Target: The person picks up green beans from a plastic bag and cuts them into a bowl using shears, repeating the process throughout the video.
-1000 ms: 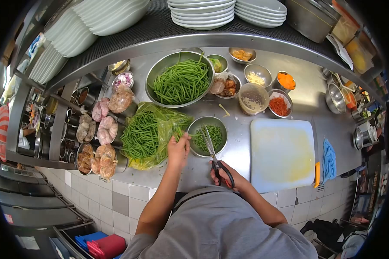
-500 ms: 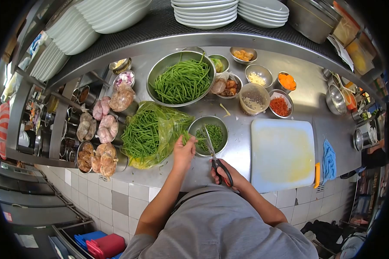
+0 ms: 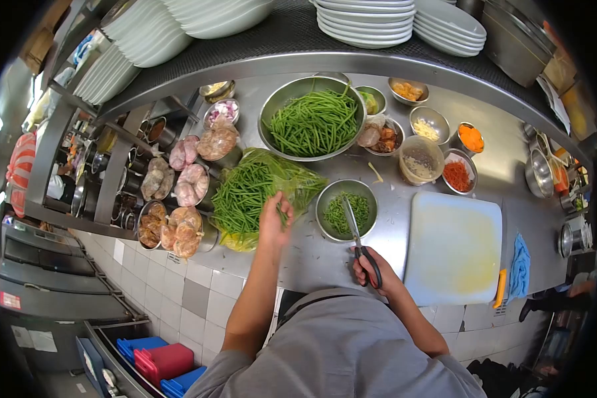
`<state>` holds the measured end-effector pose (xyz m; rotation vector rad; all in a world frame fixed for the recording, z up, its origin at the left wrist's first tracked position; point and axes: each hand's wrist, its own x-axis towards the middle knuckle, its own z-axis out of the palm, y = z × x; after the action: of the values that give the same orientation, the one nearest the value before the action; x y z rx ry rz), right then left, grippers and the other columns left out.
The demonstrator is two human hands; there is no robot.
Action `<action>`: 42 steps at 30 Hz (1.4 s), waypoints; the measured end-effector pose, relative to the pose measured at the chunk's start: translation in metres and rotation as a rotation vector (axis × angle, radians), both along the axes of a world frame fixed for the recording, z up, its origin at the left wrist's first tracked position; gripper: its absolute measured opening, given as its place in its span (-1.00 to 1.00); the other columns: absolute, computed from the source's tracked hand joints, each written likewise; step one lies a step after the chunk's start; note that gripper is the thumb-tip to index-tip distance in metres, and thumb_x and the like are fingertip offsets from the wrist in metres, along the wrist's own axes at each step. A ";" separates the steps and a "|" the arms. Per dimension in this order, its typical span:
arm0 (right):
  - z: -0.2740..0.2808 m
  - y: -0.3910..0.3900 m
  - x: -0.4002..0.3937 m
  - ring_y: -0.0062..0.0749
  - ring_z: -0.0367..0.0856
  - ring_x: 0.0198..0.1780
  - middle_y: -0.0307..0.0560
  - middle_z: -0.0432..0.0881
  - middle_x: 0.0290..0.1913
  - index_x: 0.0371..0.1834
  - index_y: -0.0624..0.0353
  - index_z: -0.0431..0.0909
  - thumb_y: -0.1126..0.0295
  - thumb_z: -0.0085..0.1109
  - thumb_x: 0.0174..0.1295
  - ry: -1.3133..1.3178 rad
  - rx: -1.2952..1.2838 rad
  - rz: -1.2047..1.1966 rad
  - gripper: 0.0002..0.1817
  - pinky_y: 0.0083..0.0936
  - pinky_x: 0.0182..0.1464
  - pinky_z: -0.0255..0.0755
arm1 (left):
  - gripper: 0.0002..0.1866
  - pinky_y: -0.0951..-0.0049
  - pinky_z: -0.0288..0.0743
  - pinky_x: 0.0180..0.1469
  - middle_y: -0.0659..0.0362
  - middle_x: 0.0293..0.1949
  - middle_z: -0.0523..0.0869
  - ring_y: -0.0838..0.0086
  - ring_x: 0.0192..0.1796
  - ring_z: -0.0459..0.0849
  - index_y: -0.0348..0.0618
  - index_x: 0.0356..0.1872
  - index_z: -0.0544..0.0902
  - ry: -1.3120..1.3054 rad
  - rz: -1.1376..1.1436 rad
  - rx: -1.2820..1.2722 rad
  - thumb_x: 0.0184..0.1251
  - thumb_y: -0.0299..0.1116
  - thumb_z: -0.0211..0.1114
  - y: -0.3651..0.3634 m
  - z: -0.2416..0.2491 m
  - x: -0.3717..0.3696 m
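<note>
The left hand (image 3: pixel 274 222) is closing its fingers around a few green beans (image 3: pixel 282 213), pinching them at the near edge of the bean pile (image 3: pixel 245 192), which is lying on a clear bag on the tabletop (image 3: pixel 385 179) just beyond and to the left of that hand. The right hand (image 3: pixel 373 273) is gripping the black handles of the scissors (image 3: pixel 358 239), fingers curled through the loops; the blades are pointing away from the hand and reaching over the rim of the small bowl (image 3: pixel 347 209), and whether they are parted I cannot tell. That bowl is sitting between the two hands, slightly ahead of them, and is holding cut bean pieces. A big bowl (image 3: pixel 313 118) full of whole beans is standing farther off, beyond both hands. A white board (image 3: pixel 454 249) is lying just to the right of the right hand.
</note>
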<state>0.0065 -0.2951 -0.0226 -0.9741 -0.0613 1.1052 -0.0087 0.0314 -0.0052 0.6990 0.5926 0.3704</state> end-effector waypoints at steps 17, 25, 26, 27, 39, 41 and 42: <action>-0.007 0.005 0.001 -0.60 0.43 -0.43 -0.27 0.49 -0.36 0.41 0.15 0.39 0.14 0.27 0.56 -0.079 -0.059 0.085 -0.49 -0.62 -0.40 0.33 | -0.67 0.22 0.53 -0.26 0.02 -0.38 0.76 0.23 -0.40 0.68 -0.36 -0.10 0.73 0.692 -0.008 1.251 0.36 -0.23 0.44 0.138 -0.059 -0.037; 0.000 0.020 0.002 -0.62 0.40 -0.42 -0.30 0.46 -0.36 0.46 0.17 0.31 0.16 0.30 0.53 -0.204 -0.025 0.152 -0.41 -0.63 -0.39 0.28 | -0.93 0.56 0.07 -0.56 0.49 -0.59 0.45 0.78 -0.60 0.27 -0.08 -0.22 0.71 0.403 -0.121 0.652 0.47 -0.35 0.36 0.087 0.050 -0.063; 0.000 0.022 0.003 -0.64 0.38 -0.42 -0.32 0.45 -0.36 0.48 0.17 0.29 0.17 0.32 0.52 -0.286 -0.016 0.187 -0.38 -0.65 -0.38 0.27 | -0.93 0.56 0.07 -0.56 0.49 -0.59 0.45 0.78 -0.60 0.27 -0.08 -0.22 0.71 0.402 -0.122 0.649 0.47 -0.35 0.36 0.078 0.054 -0.064; 0.007 0.024 0.006 -0.64 0.38 -0.42 -0.32 0.45 -0.36 0.48 0.17 0.29 0.17 0.32 0.52 -0.287 -0.021 0.184 -0.38 -0.65 -0.38 0.27 | -0.93 0.57 0.06 -0.56 0.50 -0.58 0.45 0.78 -0.60 0.27 -0.09 -0.20 0.71 0.360 -0.198 0.644 0.47 -0.36 0.36 0.065 0.058 -0.061; 0.008 0.016 0.017 -0.63 0.48 -0.28 -0.28 0.60 -0.18 0.51 0.10 0.33 0.07 0.34 0.49 -0.282 -0.116 0.205 -0.34 -0.62 -0.26 0.40 | -0.88 0.58 0.25 -0.40 0.46 -0.44 0.57 0.77 -0.44 0.37 -0.16 -0.18 0.75 0.336 -0.661 0.789 0.39 -0.35 0.40 -0.016 0.032 -0.025; 0.002 0.016 0.013 -0.70 0.41 -0.44 -0.36 0.51 -0.35 0.41 0.13 0.36 0.14 0.38 0.48 -0.180 -0.086 0.106 -0.41 -0.67 -0.47 0.24 | -0.86 0.56 0.27 -0.39 0.44 -0.42 0.58 0.76 -0.43 0.38 -0.17 -0.18 0.75 0.281 -0.689 0.893 0.39 -0.33 0.40 -0.015 0.014 -0.022; 0.004 0.015 0.012 -0.70 0.41 -0.44 -0.36 0.51 -0.35 0.41 0.13 0.36 0.14 0.38 0.48 -0.179 -0.085 0.104 -0.41 -0.67 -0.47 0.24 | -0.86 0.56 0.27 -0.39 0.44 -0.42 0.58 0.76 -0.43 0.38 -0.17 -0.18 0.75 0.282 -0.692 0.893 0.39 -0.33 0.40 -0.018 0.016 -0.020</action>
<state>0.0188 -0.2799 -0.0185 -1.1551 -0.2132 1.1202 -0.0289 0.0132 0.0113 1.7702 0.3920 -0.1468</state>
